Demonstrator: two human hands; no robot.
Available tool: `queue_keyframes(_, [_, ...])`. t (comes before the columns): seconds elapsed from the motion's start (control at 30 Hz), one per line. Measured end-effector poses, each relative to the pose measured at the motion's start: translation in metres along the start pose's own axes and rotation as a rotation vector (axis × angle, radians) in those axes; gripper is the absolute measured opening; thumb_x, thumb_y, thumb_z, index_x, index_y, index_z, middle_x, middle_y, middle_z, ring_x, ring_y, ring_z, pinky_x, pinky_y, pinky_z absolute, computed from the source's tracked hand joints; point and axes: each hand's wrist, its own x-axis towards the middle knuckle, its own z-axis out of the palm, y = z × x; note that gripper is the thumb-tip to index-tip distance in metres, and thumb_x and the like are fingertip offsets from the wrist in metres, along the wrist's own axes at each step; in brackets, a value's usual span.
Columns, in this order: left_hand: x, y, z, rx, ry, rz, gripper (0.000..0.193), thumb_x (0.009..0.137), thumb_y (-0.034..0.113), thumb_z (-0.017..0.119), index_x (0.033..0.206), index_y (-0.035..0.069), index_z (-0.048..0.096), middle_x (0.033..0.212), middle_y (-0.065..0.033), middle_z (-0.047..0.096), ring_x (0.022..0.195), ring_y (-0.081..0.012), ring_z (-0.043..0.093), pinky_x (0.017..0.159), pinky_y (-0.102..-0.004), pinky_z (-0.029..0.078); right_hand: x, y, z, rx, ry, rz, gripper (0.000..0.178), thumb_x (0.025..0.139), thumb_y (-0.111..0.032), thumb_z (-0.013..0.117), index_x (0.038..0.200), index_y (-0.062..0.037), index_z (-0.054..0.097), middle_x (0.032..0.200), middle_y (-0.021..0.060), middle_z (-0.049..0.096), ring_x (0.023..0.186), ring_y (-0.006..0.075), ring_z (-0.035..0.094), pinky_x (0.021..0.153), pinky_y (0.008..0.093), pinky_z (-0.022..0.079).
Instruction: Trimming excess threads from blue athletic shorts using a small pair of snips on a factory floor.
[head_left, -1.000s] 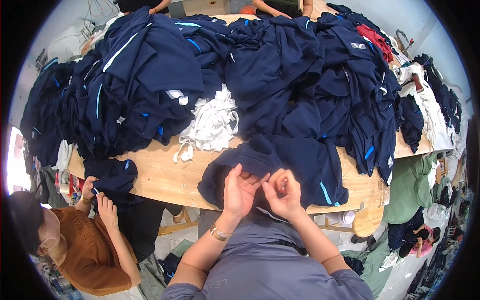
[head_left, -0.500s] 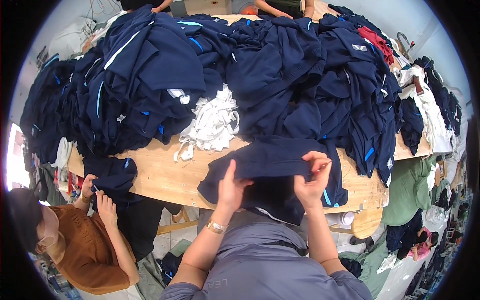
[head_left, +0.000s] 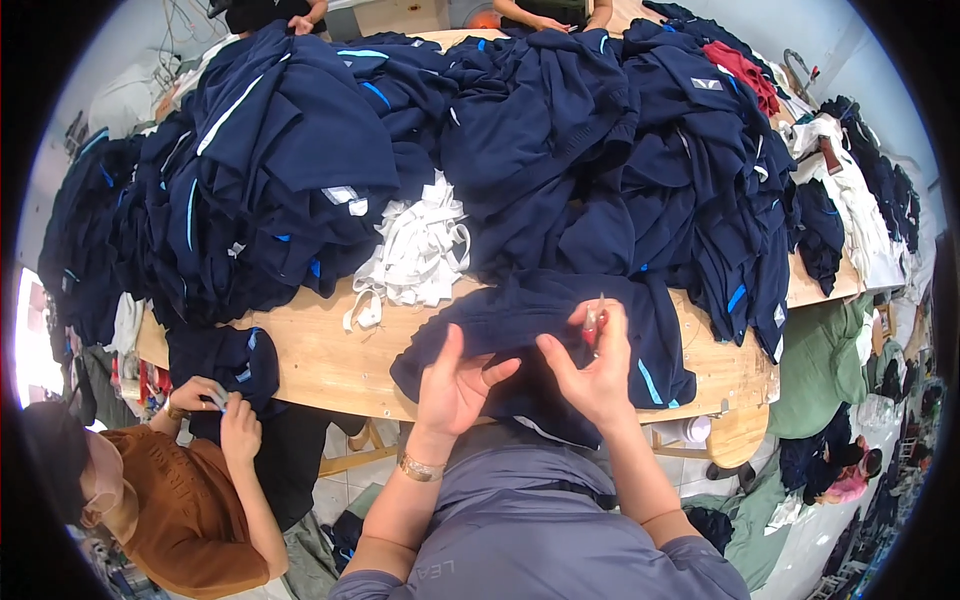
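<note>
Gripping small red-handled snips [head_left: 590, 326] in curled fingers of the right hand [head_left: 598, 378], with the left hand [head_left: 455, 388] open at a navy-blue fabric garment [head_left: 518, 306] on the pale wooden table [head_left: 325, 352], centre of the frame.

A tall, spreading heap of navy-blue fabric garments [head_left: 290, 140], flashed with light-blue and white trim, covers much of the pale wooden table [head_left: 320, 350]. Just in front of the heap lies a tangled pile of thin white fabric strips [head_left: 415, 250]. Toward the far right sits a crumpled red cloth [head_left: 740, 75], and nearer the right edge a long white cloth [head_left: 850, 190]. A broad green fabric sheet [head_left: 825, 365] hangs below. At left is a co-worker in a brown short-sleeved top [head_left: 190, 500].
</note>
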Motion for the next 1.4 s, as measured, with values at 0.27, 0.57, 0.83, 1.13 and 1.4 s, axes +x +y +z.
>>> queue_keyframes(0.27, [-0.002,-0.016,0.011,0.135,0.146,0.007,0.019,0.095,0.017,0.048,0.105,0.005,0.058,0.104,-0.0050,0.061,0.098,-0.0180,0.059,0.087,-0.0372,0.050,0.001,-0.006,0.025,0.204,-0.181,0.077,0.028,0.075,-0.010,0.069,0.086,-0.0028,0.045,0.072,0.0097,0.050,0.068,0.0273,0.044,0.063,0.0345,0.037])
queue_keyframes(0.57, [0.006,-0.011,0.027,0.041,0.385,0.045,0.016,0.090,0.016,0.058,0.097,0.002,0.061,0.096,-0.0052,0.062,0.091,-0.0171,0.060,0.092,-0.0400,0.049,-0.003,0.008,0.020,1.002,-0.213,0.256,0.028,0.083,0.000,0.058,0.082,-0.0104,0.033,0.080,0.0021,0.050,0.073,0.0067,0.046,0.067,0.0199,0.038])
queue_keyframes(0.83, [0.009,-0.023,0.023,0.144,0.439,0.123,0.020,0.090,0.022,0.059,0.090,0.001,0.060,0.091,-0.0057,0.060,0.081,-0.0159,0.059,0.074,-0.0309,0.051,-0.006,-0.012,0.023,0.371,-0.162,0.018,0.031,0.080,-0.011,0.068,0.089,-0.0009,0.040,0.067,0.0052,0.052,0.058,0.0106,0.052,0.051,0.0272,0.043])
queue_keyframes(1.13, [0.009,-0.021,0.021,0.138,0.409,0.133,0.016,0.088,0.010,0.060,0.073,0.003,0.061,0.081,-0.0001,0.058,0.079,-0.0123,0.058,0.083,-0.0399,0.052,-0.009,-0.021,0.006,1.075,-0.481,0.170,0.031,0.080,0.004,0.061,0.079,-0.0084,0.033,0.074,0.0053,0.052,0.064,0.0069,0.048,0.057,0.0219,0.040])
queue_keyframes(1.4, [0.009,-0.022,0.021,0.175,0.355,0.168,0.022,0.093,0.018,0.051,0.100,0.000,0.060,0.099,-0.0122,0.064,0.090,-0.0194,0.064,0.086,-0.0373,0.053,-0.005,0.000,-0.002,0.585,-0.234,0.276,0.021,0.083,-0.005,0.063,0.079,-0.0039,0.042,0.069,-0.0003,0.047,0.062,0.0057,0.042,0.057,0.0205,0.038])
